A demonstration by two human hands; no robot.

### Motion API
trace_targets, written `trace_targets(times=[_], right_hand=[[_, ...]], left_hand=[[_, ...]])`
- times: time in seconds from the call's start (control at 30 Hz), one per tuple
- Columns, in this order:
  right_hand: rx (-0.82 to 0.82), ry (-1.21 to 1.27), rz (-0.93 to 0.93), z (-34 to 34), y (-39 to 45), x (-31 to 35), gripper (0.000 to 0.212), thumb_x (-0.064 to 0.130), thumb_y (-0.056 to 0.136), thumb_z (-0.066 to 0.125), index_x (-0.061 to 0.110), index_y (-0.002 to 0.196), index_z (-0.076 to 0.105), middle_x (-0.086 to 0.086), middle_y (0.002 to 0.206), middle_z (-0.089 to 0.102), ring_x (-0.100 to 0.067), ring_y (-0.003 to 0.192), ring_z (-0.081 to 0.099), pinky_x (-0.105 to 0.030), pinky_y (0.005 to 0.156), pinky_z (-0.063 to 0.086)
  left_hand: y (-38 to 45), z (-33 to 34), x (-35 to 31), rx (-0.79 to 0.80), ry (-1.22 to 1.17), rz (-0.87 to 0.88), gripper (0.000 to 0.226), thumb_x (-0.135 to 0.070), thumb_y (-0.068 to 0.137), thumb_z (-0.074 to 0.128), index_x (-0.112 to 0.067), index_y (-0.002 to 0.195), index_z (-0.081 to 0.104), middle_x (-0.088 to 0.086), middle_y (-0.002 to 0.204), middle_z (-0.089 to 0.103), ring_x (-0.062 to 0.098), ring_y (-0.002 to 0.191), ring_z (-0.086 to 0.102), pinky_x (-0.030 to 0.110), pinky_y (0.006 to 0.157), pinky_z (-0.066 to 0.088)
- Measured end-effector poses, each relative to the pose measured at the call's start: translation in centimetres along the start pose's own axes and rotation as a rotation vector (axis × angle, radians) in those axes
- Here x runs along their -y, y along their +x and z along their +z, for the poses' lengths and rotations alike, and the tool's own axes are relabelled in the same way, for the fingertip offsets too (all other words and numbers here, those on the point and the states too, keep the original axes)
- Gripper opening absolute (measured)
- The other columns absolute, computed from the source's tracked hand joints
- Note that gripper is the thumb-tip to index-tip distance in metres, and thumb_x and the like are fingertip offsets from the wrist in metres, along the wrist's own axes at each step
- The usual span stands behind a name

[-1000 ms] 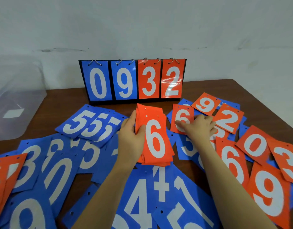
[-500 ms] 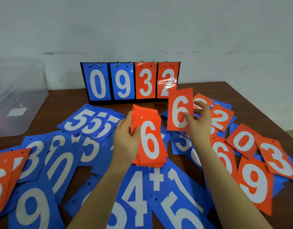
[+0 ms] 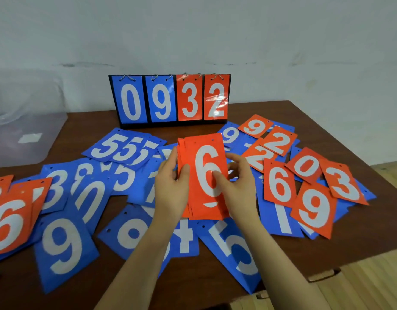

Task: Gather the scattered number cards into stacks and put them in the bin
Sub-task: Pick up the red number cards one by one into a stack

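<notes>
Between both hands, raised just above the table (image 3: 289,113): orange stack (image 3: 204,175), top card reading 6. Left hand (image 3: 170,186) wrapped round its left long edge, thumb on the face; right hand (image 3: 240,186) pinching the right edge, fingers (image 3: 218,179) laid across the digit. Thin, light, glossy sheets by the look, likely slippery and prone to fanning; best pinched along both long edges. Right of the right hand, loose orange cards (image 3: 280,186): 9, 2, 2, 6, 0, 3, 9. Left of the left hand, blue cards (image 3: 63,245): 5, 5, 5, 3, 0, 9. Beyond the fingertips, scoreboard (image 3: 170,100) showing 0 9 3 2. Far left, clear bin (image 3: 25,139).
</notes>
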State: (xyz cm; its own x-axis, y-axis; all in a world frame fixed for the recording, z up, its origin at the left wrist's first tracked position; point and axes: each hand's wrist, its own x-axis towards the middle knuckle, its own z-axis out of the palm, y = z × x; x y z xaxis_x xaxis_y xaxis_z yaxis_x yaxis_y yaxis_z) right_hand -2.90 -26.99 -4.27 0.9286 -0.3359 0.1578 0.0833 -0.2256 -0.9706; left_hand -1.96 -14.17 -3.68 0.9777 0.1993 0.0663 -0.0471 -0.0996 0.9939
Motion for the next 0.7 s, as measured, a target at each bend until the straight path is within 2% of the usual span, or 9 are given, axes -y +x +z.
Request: trace_targets(times=[0.1, 0.2, 0.23, 0.33, 0.4, 0.47, 0.57, 0.7], right_hand=[[0.022, -0.081, -0.021, -0.2, -0.8, -0.5, 0.038, 0.022, 0.085, 0.067, 0.028, 0.119, 0.052, 0.008, 0.112, 0.051, -0.006, 0.096, 0.052, -0.019, 0.075, 0.048], [0.008, -0.163, -0.06, -2.0, -0.3, -1.0, 0.028, 0.026, 0.086, 0.066, 0.025, 0.113, 0.058, 0.008, 0.114, 0.05, -0.005, 0.098, 0.05, -0.011, 0.075, 0.042], [-0.037, -0.235, -0.084, -3.1, 0.2, -1.4, 0.026, 0.028, 0.088, 0.064, 0.023, 0.113, 0.06, 0.006, 0.115, 0.051, -0.008, 0.102, 0.051, -0.013, 0.079, 0.043], [-0.132, -0.511, -0.094, -7.0, 2.4, -2.8, 0.038, 0.03, 0.092, 0.057, 0.011, 0.125, 0.057, -0.006, 0.129, 0.053, -0.022, 0.12, 0.049, -0.035, 0.098, 0.044], [-0.069, -0.781, -0.008, -9.0, 3.8, -4.1, 0.049, 0.039, 0.095, 0.049, 0.013, 0.136, 0.047, -0.01, 0.144, 0.043, -0.026, 0.133, 0.039, -0.043, 0.108, 0.034], [0.072, -1.019, 0.081, -10.1, 4.5, -5.1, 0.05, 0.046, 0.097, 0.036, 0.018, 0.138, 0.041, -0.008, 0.15, 0.034, -0.025, 0.14, 0.027, -0.046, 0.115, 0.021], [0.242, -1.055, 0.08, -9.6, 4.3, -5.0, 0.047, 0.045, 0.1, 0.025, 0.021, 0.138, 0.037, 0.0, 0.152, 0.03, -0.018, 0.142, 0.019, -0.046, 0.115, 0.009], [0.358, -1.075, -0.087, -7.3, 3.1, -4.1, 0.045, 0.041, 0.102, 0.023, 0.026, 0.143, 0.032, 0.006, 0.154, 0.023, -0.012, 0.143, 0.016, -0.049, 0.113, 0.005]], left_hand=[[-0.7, 0.4, 0.1, 0.032, 0.084, -0.038, 0.056, -0.028, 0.092, 0.055, -0.036, 0.142, 0.031, -0.003, 0.133, 0.05, 0.018, 0.112, 0.057, 0.03, 0.078, 0.055], [-1.2, 1.0, 0.3, 0.044, 0.103, -0.039, 0.058, -0.024, 0.091, 0.056, -0.037, 0.142, 0.03, -0.001, 0.133, 0.051, 0.018, 0.11, 0.058, 0.035, 0.081, 0.056], [-1.2, 1.2, 0.4, 0.047, 0.1, -0.041, 0.058, -0.023, 0.091, 0.056, -0.037, 0.141, 0.031, -0.001, 0.132, 0.052, 0.018, 0.11, 0.059, 0.037, 0.082, 0.056], [-0.9, 2.1, 0.3, 0.066, 0.108, -0.04, 0.058, -0.022, 0.092, 0.056, -0.035, 0.142, 0.031, -0.002, 0.132, 0.051, 0.016, 0.113, 0.056, 0.04, 0.086, 0.055], [-0.8, 2.7, 0.1, 0.073, 0.119, -0.024, 0.057, -0.021, 0.092, 0.055, -0.033, 0.142, 0.031, -0.003, 0.133, 0.049, 0.013, 0.113, 0.054, 0.036, 0.087, 0.053], [-0.7, 3.2, 0.1, 0.076, 0.125, -0.005, 0.056, -0.02, 0.092, 0.055, -0.032, 0.142, 0.032, -0.003, 0.132, 0.048, 0.011, 0.112, 0.054, 0.033, 0.086, 0.053], [-0.3, 3.3, 0.1, 0.055, 0.131, -0.001, 0.054, -0.02, 0.093, 0.054, -0.032, 0.142, 0.034, -0.003, 0.134, 0.048, 0.014, 0.114, 0.055, 0.033, 0.084, 0.053], [0.5, 2.6, 0.4, 0.011, 0.15, -0.007, 0.053, -0.021, 0.093, 0.053, -0.029, 0.142, 0.035, -0.001, 0.133, 0.05, 0.018, 0.116, 0.054, 0.031, 0.083, 0.052]])
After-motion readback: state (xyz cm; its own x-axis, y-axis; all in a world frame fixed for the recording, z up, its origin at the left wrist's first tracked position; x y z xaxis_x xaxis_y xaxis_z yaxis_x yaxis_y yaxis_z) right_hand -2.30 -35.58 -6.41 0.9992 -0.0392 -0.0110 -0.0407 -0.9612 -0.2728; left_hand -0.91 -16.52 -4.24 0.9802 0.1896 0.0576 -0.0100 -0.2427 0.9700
